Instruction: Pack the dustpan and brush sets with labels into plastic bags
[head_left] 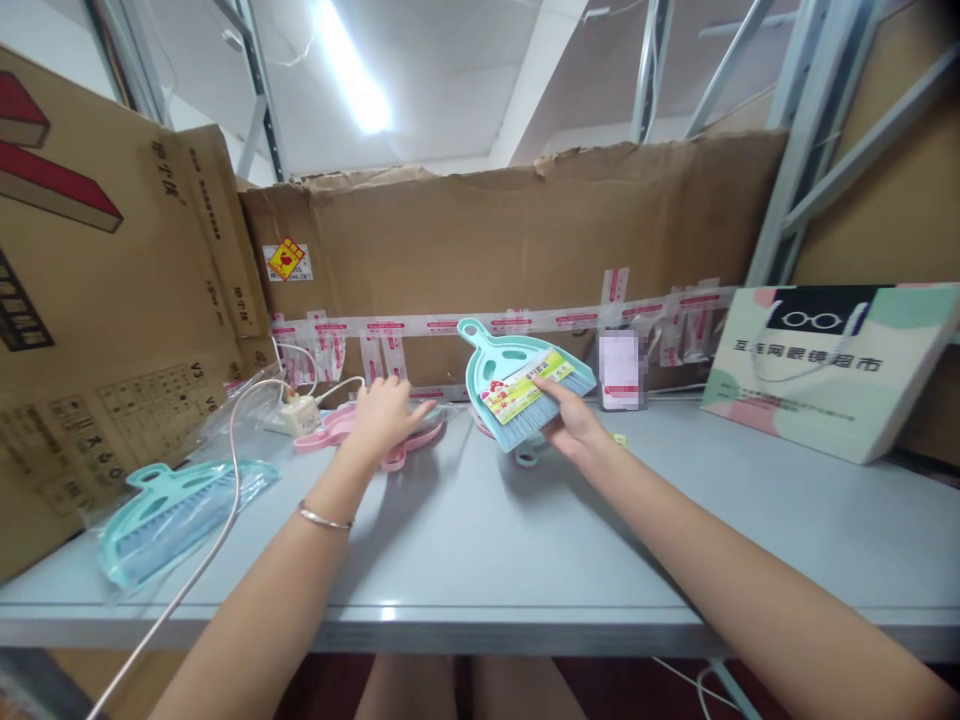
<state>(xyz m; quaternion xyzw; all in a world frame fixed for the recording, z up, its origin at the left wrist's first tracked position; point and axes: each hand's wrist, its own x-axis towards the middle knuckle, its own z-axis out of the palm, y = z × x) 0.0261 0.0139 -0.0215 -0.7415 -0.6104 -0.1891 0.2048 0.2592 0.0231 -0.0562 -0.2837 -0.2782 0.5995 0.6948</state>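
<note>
Head view, centre of the frame: my right hand (574, 425) has its fingers closed around the lower edge of a teal dustpan (517, 372), held tilted above the grey table (525, 560) with its labelled brush tucked inside and its handle pointing up. My left hand (384, 412), left of centre, lies with fingers loosely open on a pink dustpan (420, 447) flat on the table. A bagged teal set (172, 510) lies at lower left, and a printed paper bag (832, 365) leans at right.
</note>
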